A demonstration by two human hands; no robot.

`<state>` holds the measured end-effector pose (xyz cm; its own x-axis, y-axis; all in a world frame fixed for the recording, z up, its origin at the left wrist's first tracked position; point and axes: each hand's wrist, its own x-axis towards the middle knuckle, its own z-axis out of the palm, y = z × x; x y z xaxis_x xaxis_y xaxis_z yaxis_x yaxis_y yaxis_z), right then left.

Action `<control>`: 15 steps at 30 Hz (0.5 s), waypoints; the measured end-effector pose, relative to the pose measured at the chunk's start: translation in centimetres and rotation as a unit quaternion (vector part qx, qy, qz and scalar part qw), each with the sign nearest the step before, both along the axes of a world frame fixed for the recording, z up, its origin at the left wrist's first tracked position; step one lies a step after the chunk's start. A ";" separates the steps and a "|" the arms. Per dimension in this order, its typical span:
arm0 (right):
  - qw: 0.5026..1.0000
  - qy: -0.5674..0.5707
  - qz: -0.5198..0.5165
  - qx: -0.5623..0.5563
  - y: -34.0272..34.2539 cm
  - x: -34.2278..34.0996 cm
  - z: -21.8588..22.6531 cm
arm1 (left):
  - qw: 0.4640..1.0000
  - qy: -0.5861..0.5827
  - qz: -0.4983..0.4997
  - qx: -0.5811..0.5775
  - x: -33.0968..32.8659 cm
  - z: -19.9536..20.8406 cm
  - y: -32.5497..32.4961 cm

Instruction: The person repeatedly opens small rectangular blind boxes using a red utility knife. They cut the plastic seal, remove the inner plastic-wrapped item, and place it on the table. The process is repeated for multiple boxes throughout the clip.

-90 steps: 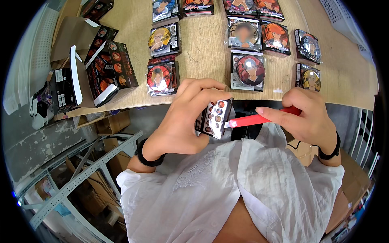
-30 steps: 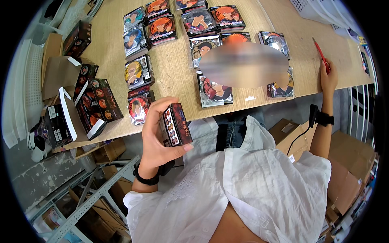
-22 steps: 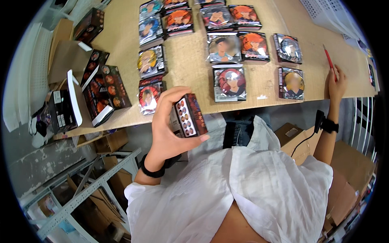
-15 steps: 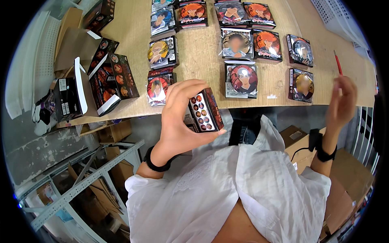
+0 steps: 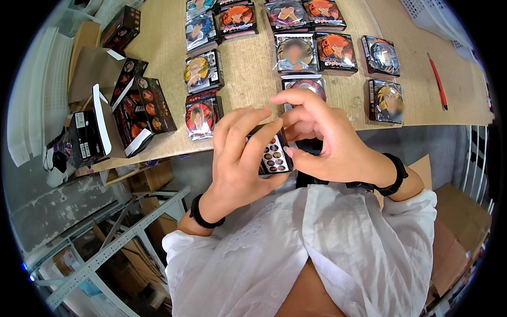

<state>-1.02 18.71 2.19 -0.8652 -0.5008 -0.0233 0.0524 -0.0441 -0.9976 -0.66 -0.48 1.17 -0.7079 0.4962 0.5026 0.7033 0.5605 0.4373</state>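
Observation:
Just beyond the table's near edge, my left hand wraps round a small black box printed with rows of round pictures. My right hand meets the box from the right, thumb at its edge and fingers curled over its far end. The fingers partly hide the box. Left of my left hand lies a plastic-wrapped box with a red round badge. Behind my right fingers, another wrapped badge box is partly covered. A thin red tool with a pointed tip rests on the table at the right.
Several wrapped badge boxes stand in rows on the wooden table; two are nearer the right. Opened dark cartons crowd the left side. A white perforated basket is at the far right. A metal frame stands below left.
My right hand has put the red tool down on the table's right and come over to the small box. My left hand keeps hold of the box, fingers now further over it.

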 end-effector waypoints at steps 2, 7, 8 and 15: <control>1.000 -0.014 0.000 -0.016 -0.1 0.0 -0.1 | 1.000 0.002 -0.007 0.001 0.0 -0.3 0.0; 0.999 -0.013 -0.022 -0.045 -0.1 0.2 -0.6 | 1.000 -0.006 -0.011 -0.003 -0.1 -0.1 -0.1; 0.999 -0.020 -0.021 -0.044 0.0 0.2 -0.6 | 1.000 -0.006 -0.012 -0.004 -0.1 -0.1 -0.1; 0.999 0.026 -0.024 0.000 -0.7 0.4 -1.1 | 1.000 -0.012 0.000 -0.025 0.4 0.0 0.2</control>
<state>-0.58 18.05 1.10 -0.8885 -0.4583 0.0222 -0.0017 -0.0452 -0.9990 -0.26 -0.24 1.17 -0.7195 0.5201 0.4602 0.6929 0.5825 0.4250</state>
